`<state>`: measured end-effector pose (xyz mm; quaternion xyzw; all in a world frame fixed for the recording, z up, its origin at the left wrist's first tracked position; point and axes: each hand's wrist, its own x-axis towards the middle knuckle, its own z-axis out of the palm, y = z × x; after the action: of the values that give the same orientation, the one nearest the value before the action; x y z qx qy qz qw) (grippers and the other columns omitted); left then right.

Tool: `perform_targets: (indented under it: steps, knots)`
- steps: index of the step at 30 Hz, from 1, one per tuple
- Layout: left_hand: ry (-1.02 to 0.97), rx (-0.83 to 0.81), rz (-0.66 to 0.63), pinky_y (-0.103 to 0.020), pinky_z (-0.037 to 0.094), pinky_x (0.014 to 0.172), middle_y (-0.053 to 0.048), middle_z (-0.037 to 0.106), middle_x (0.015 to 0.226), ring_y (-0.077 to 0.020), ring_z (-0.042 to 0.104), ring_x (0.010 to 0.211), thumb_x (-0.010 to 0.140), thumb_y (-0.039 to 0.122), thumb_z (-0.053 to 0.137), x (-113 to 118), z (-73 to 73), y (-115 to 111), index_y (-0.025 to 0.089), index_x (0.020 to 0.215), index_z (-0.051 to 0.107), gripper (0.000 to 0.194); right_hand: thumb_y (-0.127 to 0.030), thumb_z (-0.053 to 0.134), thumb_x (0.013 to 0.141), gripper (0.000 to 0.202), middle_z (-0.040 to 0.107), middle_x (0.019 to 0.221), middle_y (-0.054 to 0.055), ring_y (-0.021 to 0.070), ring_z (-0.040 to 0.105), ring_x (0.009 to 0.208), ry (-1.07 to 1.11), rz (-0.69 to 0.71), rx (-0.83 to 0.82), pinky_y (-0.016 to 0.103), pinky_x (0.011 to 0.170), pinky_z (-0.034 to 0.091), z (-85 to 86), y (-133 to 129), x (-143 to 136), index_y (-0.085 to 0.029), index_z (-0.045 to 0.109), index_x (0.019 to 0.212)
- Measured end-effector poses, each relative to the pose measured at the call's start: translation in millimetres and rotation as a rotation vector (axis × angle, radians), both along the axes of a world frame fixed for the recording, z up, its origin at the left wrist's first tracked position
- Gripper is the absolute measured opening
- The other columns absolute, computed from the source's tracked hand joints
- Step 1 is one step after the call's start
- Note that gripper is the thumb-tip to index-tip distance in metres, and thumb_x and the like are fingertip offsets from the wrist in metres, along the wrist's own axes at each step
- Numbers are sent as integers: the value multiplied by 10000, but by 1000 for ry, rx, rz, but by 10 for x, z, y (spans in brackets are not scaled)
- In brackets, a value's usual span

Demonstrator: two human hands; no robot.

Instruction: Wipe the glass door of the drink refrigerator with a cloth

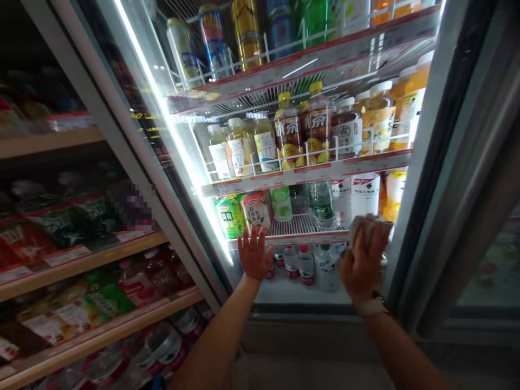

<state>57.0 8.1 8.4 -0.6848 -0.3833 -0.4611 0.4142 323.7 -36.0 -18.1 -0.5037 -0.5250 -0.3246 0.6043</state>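
Note:
My left hand [254,255] is spread, fingers up, at the left part of the lowest wire shelf's front edge [300,238], just below a reddish drink bottle [255,210] and a green one [229,216]. On the right, my right hand [363,260] is closed round a crumpled greyish-brown cloth [359,225], near the right end of the same edge. A clear bottle with a green label [323,206] and white-labelled bottles [364,193] stand on the shelf behind it.
Brown tea bottles [289,135] and pale drinks line the shelf above, behind a white wire rail. Cans [213,40] fill the top shelf. Small water bottles [306,265] stand on the cooler floor. Wooden-edged shelves [134,246] with drinks are at left; a dark door frame [439,179] is at right.

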Motion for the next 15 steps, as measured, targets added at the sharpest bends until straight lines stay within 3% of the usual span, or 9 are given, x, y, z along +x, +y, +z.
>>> perform_targets:
  steps: [3, 8, 11, 15]
  knots:
    - [6, -24, -3, -514, 179, 1220, -110, 358, 1560, -281, 183, 1499, 966, 368, 437, -9, -6, -1, 208, 1540, 262, 620, -140, 451, 920, 686, 177, 1633, 89, 372, 115, 1498, -32, 75, 18, 640, 1177, 234, -2, 59, -578, -228, 224, 1561]
    - [18, -28, 39, -524, 188, 1215, -123, 351, 1565, -277, 183, 1500, 976, 378, 401, -24, -18, 0, 202, 1542, 252, 611, -137, 499, 920, 650, 441, 1517, 59, 294, 208, 1491, -122, 144, 13, 526, 1224, 219, -47, 129, -1362, -277, 323, 1530]
    - [30, -20, 46, -533, 190, 1210, -134, 359, 1561, -272, 153, 1507, 993, 404, 323, -28, -20, 7, 191, 1542, 253, 592, -169, 525, 926, 598, 510, 1464, 62, 261, 260, 1479, -174, 172, 1, 476, 1231, 215, -50, 151, -1498, -256, 390, 1502]
    - [20, -26, 49, -541, 201, 1204, -139, 398, 1540, -274, 180, 1502, 990, 413, 331, -32, -37, 23, 195, 1532, 285, 586, -139, 490, 936, 547, 554, 1428, 29, 203, 301, 1464, -301, 199, -19, 427, 1249, 133, -16, 147, -1281, -286, 450, 1461]
